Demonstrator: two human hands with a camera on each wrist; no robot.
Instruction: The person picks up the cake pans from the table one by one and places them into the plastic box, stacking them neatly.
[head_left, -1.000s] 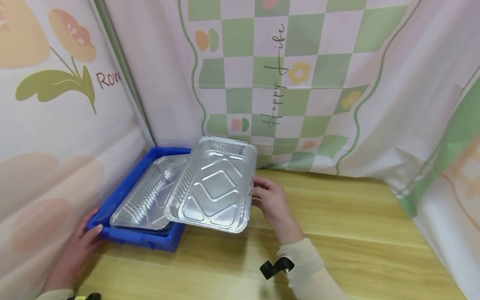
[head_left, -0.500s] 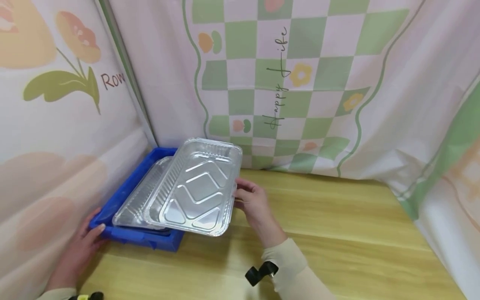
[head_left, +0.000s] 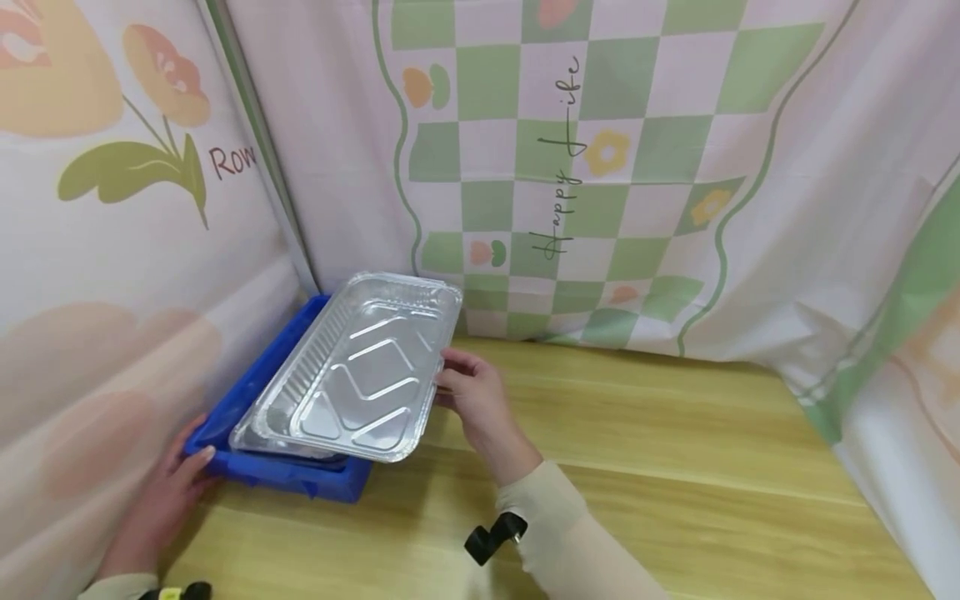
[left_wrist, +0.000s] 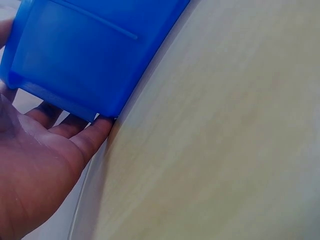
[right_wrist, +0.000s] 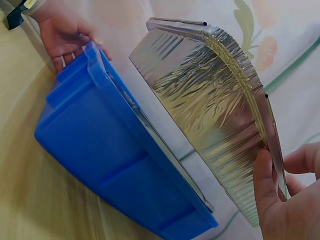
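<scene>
My right hand [head_left: 480, 406] pinches the right rim of a silver foil tray [head_left: 367, 367], thumb on one side and fingers on the other in the right wrist view. The tray is tilted and hangs above a blue plastic bin [head_left: 292, 479], overlapping most of its opening in the head view. Under it, the corner of another foil tray [head_left: 243, 435] shows inside the bin. My left hand [head_left: 168, 492] holds the bin's near left corner, thumb over the rim. In the left wrist view its fingers [left_wrist: 92, 135] lie against the bin's end wall.
The bin stands on a wooden table [head_left: 675, 467], close to the left curtain [head_left: 150, 333]. A checked curtain [head_left: 555, 167] hangs behind the table. Table surface stretches to the right of my right arm.
My right hand has carried the foil tray leftward, from beside the bin to over it, now covering most of the lower tray. My left hand stays on the bin's corner.
</scene>
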